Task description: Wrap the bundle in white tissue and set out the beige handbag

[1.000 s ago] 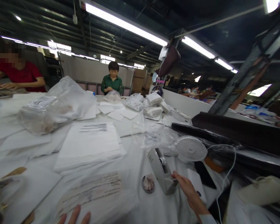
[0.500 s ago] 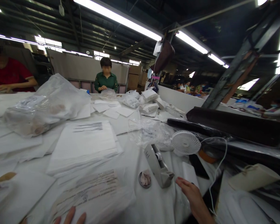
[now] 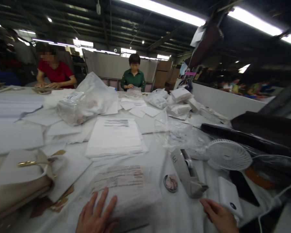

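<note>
My left hand point(image 3: 95, 215) lies flat, fingers spread, on a clear plastic bag with printed text point(image 3: 126, 191) at the near edge of the white table point(image 3: 177, 213). My right hand point(image 3: 219, 216) hovers open and holds nothing. It is just below a grey tape dispenser point(image 3: 188, 174) and beside a small white power bank point(image 3: 229, 197). A small round tin point(image 3: 171, 183) sits between the bag and the dispenser.
A white desk fan point(image 3: 229, 155) with a cable stands at right, near a dark roll point(image 3: 266, 129). A stack of white bags point(image 3: 115, 137), a filled plastic sack point(image 3: 87, 100) and a beige handbag point(image 3: 16, 176) lie around. Two people sit at the far side.
The view has swung left and down. My left hand has slid further up onto the printed bag. My right hand has drawn back from the tape dispenser toward me.
</note>
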The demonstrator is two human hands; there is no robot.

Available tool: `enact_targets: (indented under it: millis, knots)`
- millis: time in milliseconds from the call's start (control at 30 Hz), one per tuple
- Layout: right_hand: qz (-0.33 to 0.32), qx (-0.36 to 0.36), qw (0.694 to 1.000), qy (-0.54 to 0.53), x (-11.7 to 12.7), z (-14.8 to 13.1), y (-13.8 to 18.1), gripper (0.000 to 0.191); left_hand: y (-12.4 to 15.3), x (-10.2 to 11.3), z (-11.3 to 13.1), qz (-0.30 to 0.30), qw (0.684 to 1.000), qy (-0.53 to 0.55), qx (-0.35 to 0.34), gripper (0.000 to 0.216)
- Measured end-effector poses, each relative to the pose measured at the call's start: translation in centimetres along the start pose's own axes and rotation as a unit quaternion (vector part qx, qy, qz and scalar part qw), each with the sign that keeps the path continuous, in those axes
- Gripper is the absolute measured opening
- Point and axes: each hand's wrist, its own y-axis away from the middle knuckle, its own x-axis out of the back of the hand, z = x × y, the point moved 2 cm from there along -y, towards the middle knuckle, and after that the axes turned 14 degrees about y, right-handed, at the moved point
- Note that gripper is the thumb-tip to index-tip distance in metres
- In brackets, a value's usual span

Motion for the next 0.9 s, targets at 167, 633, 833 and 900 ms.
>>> enact_targets:
  millis: [167, 633, 833, 900]
  knots:
    - [-0.230, 0.343, 0.899, 0.144, -0.1, -14.4, 3.1, 0.032, -0.4, 0.7, 0.5, 0.001, 1.000, 0.001, 0.017, 0.066]
    - [-0.320, 0.610, 0.593, 0.417, -12.2, -27.2, 3.7, 0.008, -0.5, 0.6, 0.6, 0.001, 1.000, -0.013, 0.018, 0.079]
    - [-0.226, 0.538, 0.673, 0.455, -13.8, -26.3, -0.6, 0.062, -0.7, 0.8, 0.6, 0.004, 1.000, -0.008, 0.009, 0.081]
    - [-0.192, 0.509, 0.707, 0.452, -13.2, -25.7, -1.6, 0.065, -0.8, 0.8, 0.6, 0.007, 1.000, -0.003, 0.008, 0.082]
